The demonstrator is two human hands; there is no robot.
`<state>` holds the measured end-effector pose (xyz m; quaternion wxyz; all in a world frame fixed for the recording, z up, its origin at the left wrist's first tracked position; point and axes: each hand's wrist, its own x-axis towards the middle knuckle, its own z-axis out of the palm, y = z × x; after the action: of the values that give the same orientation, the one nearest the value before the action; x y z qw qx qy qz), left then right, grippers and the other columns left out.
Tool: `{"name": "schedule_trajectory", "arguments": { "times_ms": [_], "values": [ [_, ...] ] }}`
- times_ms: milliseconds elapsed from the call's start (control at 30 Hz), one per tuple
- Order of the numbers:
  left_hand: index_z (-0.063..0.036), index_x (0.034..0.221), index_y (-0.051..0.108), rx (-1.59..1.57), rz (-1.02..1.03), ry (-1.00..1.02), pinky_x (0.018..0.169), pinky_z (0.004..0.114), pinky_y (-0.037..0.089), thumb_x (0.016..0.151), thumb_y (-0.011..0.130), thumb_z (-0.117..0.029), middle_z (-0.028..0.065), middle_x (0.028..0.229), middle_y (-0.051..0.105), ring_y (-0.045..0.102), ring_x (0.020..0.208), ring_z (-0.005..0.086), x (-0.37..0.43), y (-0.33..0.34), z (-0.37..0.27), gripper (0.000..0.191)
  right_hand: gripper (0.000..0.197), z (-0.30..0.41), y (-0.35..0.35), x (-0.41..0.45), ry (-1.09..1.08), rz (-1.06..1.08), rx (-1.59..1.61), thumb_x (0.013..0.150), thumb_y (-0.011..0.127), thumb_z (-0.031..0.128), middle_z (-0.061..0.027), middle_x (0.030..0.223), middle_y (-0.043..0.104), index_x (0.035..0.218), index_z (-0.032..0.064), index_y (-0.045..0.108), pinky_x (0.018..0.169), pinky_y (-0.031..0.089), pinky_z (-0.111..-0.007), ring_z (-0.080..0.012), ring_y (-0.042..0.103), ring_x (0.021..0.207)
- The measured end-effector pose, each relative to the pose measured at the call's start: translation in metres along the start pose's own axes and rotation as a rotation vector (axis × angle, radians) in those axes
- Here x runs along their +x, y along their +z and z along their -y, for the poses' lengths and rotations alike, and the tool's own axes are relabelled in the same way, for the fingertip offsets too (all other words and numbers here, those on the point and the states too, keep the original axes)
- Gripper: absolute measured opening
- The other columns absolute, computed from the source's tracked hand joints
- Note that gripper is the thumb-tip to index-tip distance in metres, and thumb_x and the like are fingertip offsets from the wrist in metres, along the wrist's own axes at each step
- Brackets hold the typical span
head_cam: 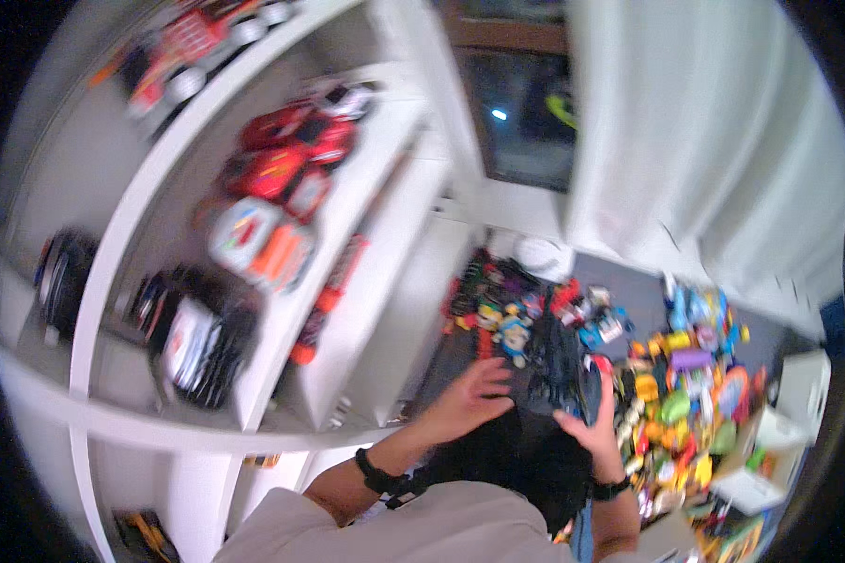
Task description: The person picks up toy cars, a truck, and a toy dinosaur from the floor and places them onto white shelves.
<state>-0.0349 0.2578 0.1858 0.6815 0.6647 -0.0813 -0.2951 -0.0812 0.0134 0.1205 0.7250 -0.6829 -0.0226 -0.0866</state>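
My left hand is held out over the floor with its fingers spread, and I see nothing in it. Opposite it, my right hand has its thumb and fingers apart. A dark, narrow object with red near its top appears between them; blur hides whether the hand grips it. Beyond my hands lie a blue-and-white toy figure, a black toy or bundle and a red toy. Right of my right hand spreads a pile of colourful toys.
White shelves on the left hold red toy vehicles and a dark stack of items. White boxes stand at the far right. A white curtain hangs beside a dark window.
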Motion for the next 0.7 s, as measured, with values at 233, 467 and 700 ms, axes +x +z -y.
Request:
{"name": "schedule_trajectory", "arguments": {
  "times_ms": [233, 467, 700],
  "values": [
    [-0.0108, 0.147, 0.007, -0.518, -0.151, 0.130, 0.089, 0.034, 0.045, 0.078, 0.068, -0.002, 0.0146, 0.125, 0.049, 0.051, 0.109, 0.0216, -0.073, -0.043, 0.006, 0.092, 0.069, 0.018, 0.104, 0.003, -0.178, 0.439, 0.166, 0.062, 0.081, 0.006, -0.0098, 0.111, 0.049, 0.115, 0.0057, 0.038, 0.087, 0.043, -0.033, -0.0189, 0.052, 0.101],
    [-0.0115, 0.145, 0.013, -0.245, -0.472, 0.458, 0.092, 0.031, 0.042, 0.076, 0.068, 0.007, 0.0095, 0.109, 0.053, 0.052, 0.107, 0.0175, -0.116, -0.041, 0.012, 0.090, 0.050, 0.060, 0.147, -0.002, -0.170, 0.413, -0.148, 0.067, 0.076, 0.014, -0.0208, 0.116, 0.053, 0.107, -0.0061, 0.056, 0.091, 0.043, -0.037, -0.0331, 0.056, 0.105],
    [-0.0067, 0.134, 0.038, -0.058, -0.639, 0.618, 0.090, 0.032, 0.045, 0.078, 0.070, 0.000, 0.0082, 0.111, 0.054, 0.053, 0.108, 0.0200, -0.134, -0.027, -0.016, 0.064, 0.070, 0.080, 0.170, -0.020, -0.256, 0.337, -0.074, 0.071, 0.069, 0.007, -0.0149, 0.118, 0.051, 0.132, -0.0046, 0.036, 0.085, 0.046, -0.033, -0.0233, 0.054, 0.103]
  ]
}}
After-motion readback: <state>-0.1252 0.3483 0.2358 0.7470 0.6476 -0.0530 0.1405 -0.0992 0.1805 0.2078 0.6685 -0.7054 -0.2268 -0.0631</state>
